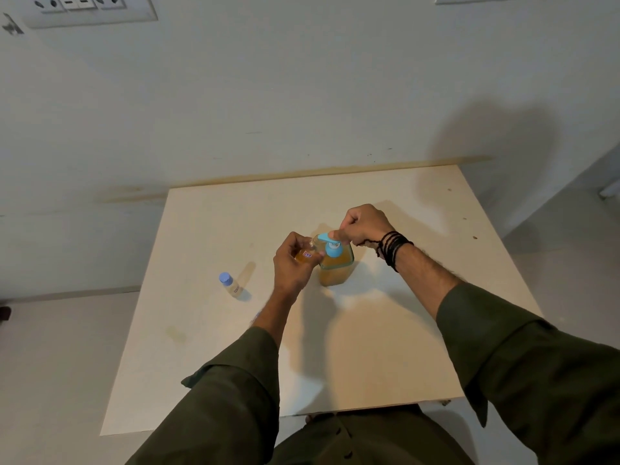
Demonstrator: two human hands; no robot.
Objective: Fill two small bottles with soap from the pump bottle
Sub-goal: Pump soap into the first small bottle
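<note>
Table (385,347): pale square top set against wall, carried all task items. Pump bottle (336,268): clear, w/ amber soap approx. to shoulder, blue pump head (330,245), stood upright nr table centre. Right hand (360,226): curled over pump head, one digit on top of it, pressing; black cords round wrist. Left hand (292,263): fingers wrapped round open small bottle (307,255), tilted, its mouth up at the spout tip; some amber showed inside, level hard to read behind fingers. Second small bottle (231,285): blue cap on, upright, well apart to left of pump bottle, nobody touching it; contents looked pale, fill state unclear. Step judged: pumping soap into held bottle, 1st of 2 prob. in progress. To do well: keep mouth directly under spout & touching or just below it, press slow full strokes, pause btwn strokes so thick soap drains off the neck, hold small bottle steady rather than chase the spout, stop short of brim to leave room for cap. Risk: narrow neck, soap may string down outside & make grip slippery.
</note>
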